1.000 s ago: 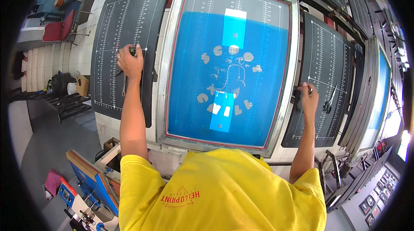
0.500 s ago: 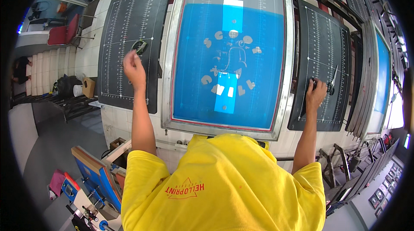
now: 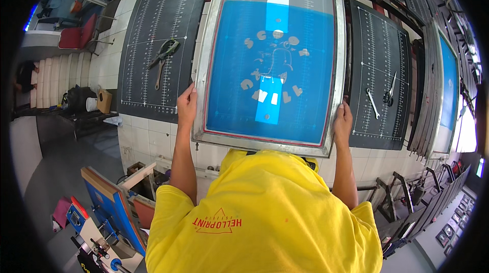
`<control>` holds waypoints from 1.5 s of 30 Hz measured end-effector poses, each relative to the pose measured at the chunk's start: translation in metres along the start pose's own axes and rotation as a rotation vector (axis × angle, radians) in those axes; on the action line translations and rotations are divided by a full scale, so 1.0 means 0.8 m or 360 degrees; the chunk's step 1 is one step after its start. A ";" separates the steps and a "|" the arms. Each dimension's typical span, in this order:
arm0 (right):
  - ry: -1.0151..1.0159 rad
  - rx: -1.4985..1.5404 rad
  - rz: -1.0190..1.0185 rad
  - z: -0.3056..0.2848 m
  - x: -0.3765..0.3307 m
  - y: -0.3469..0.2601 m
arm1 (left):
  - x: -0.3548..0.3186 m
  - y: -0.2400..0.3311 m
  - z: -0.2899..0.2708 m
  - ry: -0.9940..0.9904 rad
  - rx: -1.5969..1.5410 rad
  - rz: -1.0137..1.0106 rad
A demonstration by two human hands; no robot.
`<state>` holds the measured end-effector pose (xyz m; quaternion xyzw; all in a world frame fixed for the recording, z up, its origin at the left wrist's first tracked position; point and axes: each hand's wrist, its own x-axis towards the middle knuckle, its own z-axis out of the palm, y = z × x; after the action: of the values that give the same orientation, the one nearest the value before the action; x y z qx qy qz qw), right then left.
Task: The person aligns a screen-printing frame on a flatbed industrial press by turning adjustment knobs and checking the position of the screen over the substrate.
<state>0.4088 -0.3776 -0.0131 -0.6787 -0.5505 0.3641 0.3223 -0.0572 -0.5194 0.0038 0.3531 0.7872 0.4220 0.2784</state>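
A large screen-printing frame (image 3: pixel 340 43) with a metal rim and a blue stencil mesh (image 3: pixel 229 94) lies before me. Pale cut-out shapes and white rectangles show through the mesh. My left hand (image 3: pixel 187 104) holds the rim's left side near its lower corner, the thumb on top and the other fingers partly hidden. On the opposite side my right hand (image 3: pixel 343 122) grips the rim the same way. A wrench (image 3: pixel 159 75) and dark green-handled pliers (image 3: pixel 164 51) rest on the left board. Another wrench (image 3: pixel 373 103) and scissors (image 3: pixel 391 89) lie on the right board.
Black platens with white rulers, the left board (image 3: pixel 137 59) and the right board (image 3: pixel 374 43), flank the frame. A red chair (image 3: pixel 76 39) stands far left. At the lower left is a blue-sided machine (image 3: pixel 114 206). Metal racks (image 3: pixel 433 94) and another screen line the right.
Both hands have left the side boards and come inward onto the frame's rim. Wrenches now show uncovered on both boards. The frame has shifted slightly.
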 end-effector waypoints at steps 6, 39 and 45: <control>0.0028 0.0018 0.0109 0.011 0.012 -0.017 | 0.001 -0.002 -0.001 -0.0056 -0.0165 -0.0030; 0.0147 0.0104 0.0081 0.017 0.012 -0.027 | -0.001 0.000 0.000 -0.0185 -0.0400 -0.0104; 0.0124 0.0131 0.0068 0.018 0.011 -0.026 | 0.003 -0.008 -0.001 -0.0165 -0.0391 -0.0040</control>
<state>0.3869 -0.3645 -0.0044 -0.6902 -0.5073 0.3664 0.3632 -0.0613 -0.5202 -0.0018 0.3279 0.7186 0.4927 0.3651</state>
